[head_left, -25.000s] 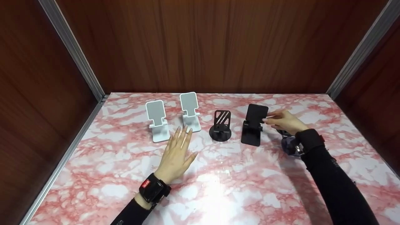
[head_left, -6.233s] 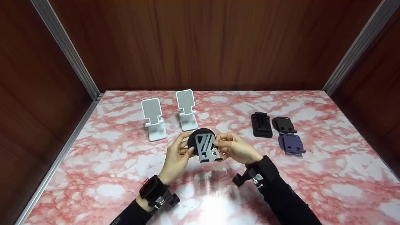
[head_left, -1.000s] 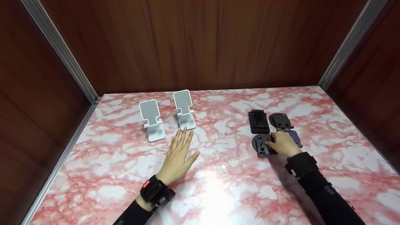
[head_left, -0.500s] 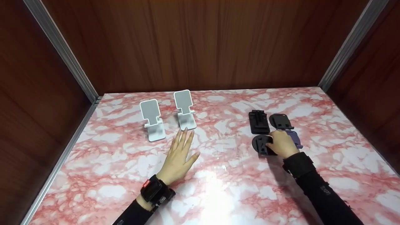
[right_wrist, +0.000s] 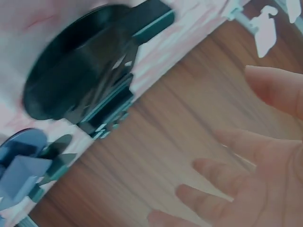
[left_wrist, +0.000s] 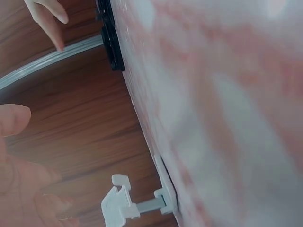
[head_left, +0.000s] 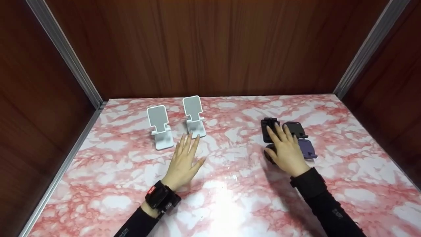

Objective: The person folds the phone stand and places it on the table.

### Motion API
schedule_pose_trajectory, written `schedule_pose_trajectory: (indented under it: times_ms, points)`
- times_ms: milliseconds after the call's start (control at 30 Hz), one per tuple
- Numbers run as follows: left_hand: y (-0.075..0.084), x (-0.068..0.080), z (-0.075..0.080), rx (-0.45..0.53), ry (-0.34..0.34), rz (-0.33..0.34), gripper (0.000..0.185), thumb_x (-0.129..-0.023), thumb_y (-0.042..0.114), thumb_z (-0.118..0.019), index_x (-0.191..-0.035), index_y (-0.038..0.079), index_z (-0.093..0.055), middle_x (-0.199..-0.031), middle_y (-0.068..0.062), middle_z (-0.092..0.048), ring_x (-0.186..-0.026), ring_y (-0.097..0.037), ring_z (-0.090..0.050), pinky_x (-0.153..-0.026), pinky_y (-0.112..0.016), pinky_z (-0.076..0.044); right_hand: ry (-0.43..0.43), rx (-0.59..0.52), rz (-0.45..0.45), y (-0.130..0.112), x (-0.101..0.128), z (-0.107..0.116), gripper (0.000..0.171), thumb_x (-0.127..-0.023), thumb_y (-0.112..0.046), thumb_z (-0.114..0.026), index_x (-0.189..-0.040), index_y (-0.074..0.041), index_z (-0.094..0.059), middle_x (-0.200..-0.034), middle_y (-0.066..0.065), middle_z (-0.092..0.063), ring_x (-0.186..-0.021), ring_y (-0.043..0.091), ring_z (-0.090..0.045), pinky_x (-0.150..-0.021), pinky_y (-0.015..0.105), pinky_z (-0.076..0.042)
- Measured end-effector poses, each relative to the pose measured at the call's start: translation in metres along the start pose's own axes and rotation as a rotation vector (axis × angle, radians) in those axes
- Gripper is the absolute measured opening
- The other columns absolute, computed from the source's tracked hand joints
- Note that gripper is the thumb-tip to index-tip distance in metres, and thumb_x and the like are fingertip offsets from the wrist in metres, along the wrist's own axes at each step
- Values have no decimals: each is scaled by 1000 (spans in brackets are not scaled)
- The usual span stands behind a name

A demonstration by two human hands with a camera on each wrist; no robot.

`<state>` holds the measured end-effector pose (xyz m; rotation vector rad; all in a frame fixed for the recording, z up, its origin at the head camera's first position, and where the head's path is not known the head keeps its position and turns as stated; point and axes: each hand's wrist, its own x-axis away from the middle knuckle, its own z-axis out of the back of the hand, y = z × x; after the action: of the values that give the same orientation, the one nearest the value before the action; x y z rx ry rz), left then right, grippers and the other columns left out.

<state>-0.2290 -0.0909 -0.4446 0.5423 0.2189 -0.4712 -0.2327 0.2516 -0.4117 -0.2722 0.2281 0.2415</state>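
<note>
My left hand (head_left: pixel 182 163) has its fingers straight, thumb out to the side, holding nothing. Just beyond its fingertips are two white phone stands, a left one (head_left: pixel 158 118) and a right one (head_left: pixel 192 107), both unfolded upright. My right hand (head_left: pixel 289 156) is spread over a folded round-based black phone stand (right_wrist: pixel 80 71), hiding most of it in the head view; the right wrist view shows the fingers apart from it. Beyond lies a folded rectangular black phone stand (head_left: pixel 265 133). Beside them lie a folded dark round-based stand (head_left: pixel 297 127) and a folded purple one (head_left: pixel 306 148).
The table (head_left: pixel 230 184) has a red and white marbled top with a bright glare at its front middle. Dark wood panels (head_left: pixel 217 49) enclose its back and sides, with metal rails (head_left: pixel 74 62) in the corners.
The rectangular black stand went from upright to folded; both hands held the round-based black one, then set it at the right. Lately my right hand has let go of it and spread its fingers.
</note>
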Motion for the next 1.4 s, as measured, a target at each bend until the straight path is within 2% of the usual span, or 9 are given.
schedule_pose_trajectory:
  times_ms: [233,567,733,867,967,1033,1167,1267,1400]
  points:
    - [-8,-28,14,-36,40,40,74,-100,36,-52,-156,1,-20,-164,-23,-8,-152,-42,-4,-124,-58,-5,64,-6,50,-23,-1,-5,75,-96,-26,-63,-158,-12,-24,-165,16,-14,-152,44,-6,-113,77,-11]
    - [-27,-83,24,205,140,159,78,-98,24,-55,-155,-8,-12,-164,-27,-6,-152,-44,-1,-125,-54,-4,85,-2,71,-35,-3,-10,72,-99,-30,-59,-158,-12,-23,-166,15,-15,-152,42,-6,-116,73,-11]
    - [-38,-110,23,327,158,261,75,-98,16,-51,-154,-9,-8,-164,-25,-2,-153,-40,0,-127,-49,-2,75,-14,87,-37,-2,-13,73,-98,-30,-61,-158,-13,-23,-166,15,-15,-152,42,-6,-114,75,-13]
    - [-47,-125,18,403,182,354,76,-99,15,-52,-155,-8,-5,-164,-25,-3,-153,-37,-5,-127,-42,-4,51,-13,94,-38,-2,-16,74,-98,-33,-61,-158,-12,-23,-166,15,-14,-152,42,-6,-115,74,-10]
    - [-53,-134,12,470,198,414,78,-98,13,-53,-156,-5,-3,-163,-26,-14,-152,-36,-16,-127,-39,-11,45,-11,103,-39,-2,-18,73,-97,-34,-61,-157,-12,-25,-165,15,-16,-152,42,-7,-116,74,-10]
    - [-57,-139,7,525,221,440,77,-97,9,-52,-156,-5,-4,-158,-29,-27,-147,-37,-30,-125,-39,-22,45,-9,107,-39,-2,-19,73,-97,-34,-61,-157,-12,-25,-165,16,-17,-152,41,-8,-116,73,-10]
    - [-64,-144,-2,606,318,475,64,-93,0,-54,-151,-6,-27,-136,-31,-54,-125,-40,-56,-109,-42,-46,45,-13,112,-41,-2,-20,73,-97,-33,-62,-157,-13,-25,-164,16,-18,-152,41,-9,-116,73,-11]
    - [-69,-146,-8,632,390,492,47,-90,-5,-57,-137,-6,-47,-119,-29,-64,-109,-39,-64,-98,-41,-53,44,-26,113,-41,-2,-21,74,-95,-29,-64,-157,-13,-26,-164,17,-19,-152,42,-11,-116,74,-11]
    - [-72,-150,-12,700,438,494,33,-87,-10,-59,-121,-8,-56,-100,-19,-66,-92,-28,-64,-85,-30,-55,44,-40,107,-39,-2,-21,74,-94,-27,-66,-157,-13,-28,-164,18,-20,-152,43,-11,-115,74,-11]
